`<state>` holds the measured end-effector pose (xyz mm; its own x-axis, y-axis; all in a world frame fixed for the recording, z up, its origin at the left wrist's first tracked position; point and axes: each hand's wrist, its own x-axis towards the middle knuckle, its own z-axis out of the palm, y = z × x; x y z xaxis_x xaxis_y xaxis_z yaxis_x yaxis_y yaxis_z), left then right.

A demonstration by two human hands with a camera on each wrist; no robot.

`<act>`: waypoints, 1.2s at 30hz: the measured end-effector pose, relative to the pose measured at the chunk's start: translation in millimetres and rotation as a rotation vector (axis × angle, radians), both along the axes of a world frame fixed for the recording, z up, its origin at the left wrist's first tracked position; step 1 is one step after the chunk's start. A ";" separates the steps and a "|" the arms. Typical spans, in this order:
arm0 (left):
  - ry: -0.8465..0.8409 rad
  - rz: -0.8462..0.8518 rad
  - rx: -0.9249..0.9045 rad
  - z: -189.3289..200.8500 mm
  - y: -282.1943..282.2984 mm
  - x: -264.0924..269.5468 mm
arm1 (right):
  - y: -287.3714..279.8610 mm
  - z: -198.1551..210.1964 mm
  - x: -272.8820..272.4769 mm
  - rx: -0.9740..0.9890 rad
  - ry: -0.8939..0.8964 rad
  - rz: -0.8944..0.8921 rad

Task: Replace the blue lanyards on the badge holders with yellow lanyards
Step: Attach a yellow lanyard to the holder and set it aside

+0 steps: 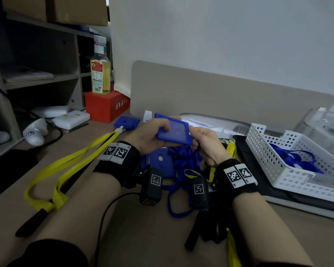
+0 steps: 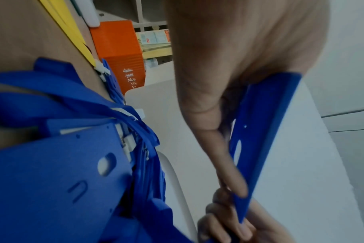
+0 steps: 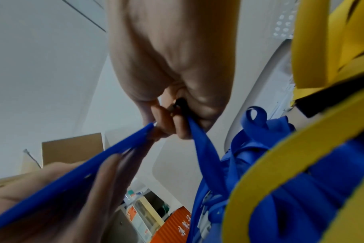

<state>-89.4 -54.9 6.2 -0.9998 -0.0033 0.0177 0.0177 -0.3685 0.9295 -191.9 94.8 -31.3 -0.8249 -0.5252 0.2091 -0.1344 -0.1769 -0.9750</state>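
Above the desk my left hand (image 1: pixel 152 133) grips a blue badge holder (image 1: pixel 175 132) by its left side, thumb on top. In the left wrist view the fingers lie along the holder (image 2: pixel 260 131). My right hand (image 1: pixel 204 143) meets the holder's right end. In the right wrist view its fingers (image 3: pixel 177 125) pinch a dark clip and the blue lanyard strap (image 3: pixel 204 152) hanging from it. Under both hands lies a heap of blue lanyards (image 1: pixel 183 160) and another blue holder (image 1: pixel 160 160). A yellow lanyard (image 1: pixel 73 162) on the left is clipped to a further blue holder (image 1: pixel 126 122).
A white perforated basket (image 1: pixel 289 182) at the right holds loose blue lanyards (image 1: pixel 295 157). More yellow lanyards (image 1: pixel 231 149) lie by my right wrist. A red box (image 1: pixel 106 106) with a bottle (image 1: pixel 100 68) stands at the back left by shelves. A beige divider (image 1: pixel 220 93) closes the desk's back.
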 end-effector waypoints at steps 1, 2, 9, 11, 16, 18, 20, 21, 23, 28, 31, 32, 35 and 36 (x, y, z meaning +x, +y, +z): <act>-0.005 0.042 -0.048 -0.1 2.3 -0.8 | 2.1 -0.5 -1.1 -0.034 0.013 -0.026; -0.010 0.065 -0.109 -1.3 3.5 -1.6 | 4.6 -0.4 -1.8 -0.059 0.015 -0.044; 0.005 0.167 -0.136 -2.6 -8.1 -2.0 | 15.8 -1.0 -7.4 0.052 -0.042 -0.112; -0.003 0.162 -0.160 -1.4 -8.2 -2.0 | 14.2 -0.2 -5.4 0.082 -0.058 -0.069; -0.004 0.186 -0.329 0.6 -7.1 -2.7 | 13.2 -0.6 -4.6 0.016 -0.131 -0.014; 0.000 0.183 -0.383 1.3 -6.1 -2.5 | 13.5 -2.2 -4.9 0.007 -0.140 -0.008; 0.007 0.193 -0.433 2.5 -3.2 -1.4 | 13.1 -3.2 -4.3 0.004 -0.137 -0.005; 0.011 0.202 -0.459 3.4 -2.2 -1.1 | 12.7 -3.2 -3.7 0.007 -0.133 -0.005; 0.027 0.216 -0.530 6.3 -0.7 0.1 | 11.9 -1.8 -1.3 0.030 -0.117 -0.011; 0.080 0.245 -0.706 11.8 5.3 1.1 | 11.5 -0.7 0.4 0.089 -0.101 -0.066; 0.120 0.322 -0.983 8.1 3.1 -2.8 | 12.0 2.5 3.9 0.074 -0.130 -0.020; 0.117 0.344 -1.080 6.0 1.5 -3.3 | 10.8 5.5 6.8 0.071 -0.127 0.003; 0.081 0.375 -1.098 0.5 -1.1 -4.1 | 5.2 13.7 14.2 0.099 -0.067 -0.036; 0.081 0.397 -1.057 1.1 -0.1 -3.9 | 3.7 14.9 15.2 0.110 -0.062 -0.073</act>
<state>-93.3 -54.9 7.3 -0.9271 -0.2652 0.2649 0.0326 0.6468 0.7620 -176.7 98.5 -16.5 -0.8712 -0.4804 0.1007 -0.0818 -0.0602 -0.9948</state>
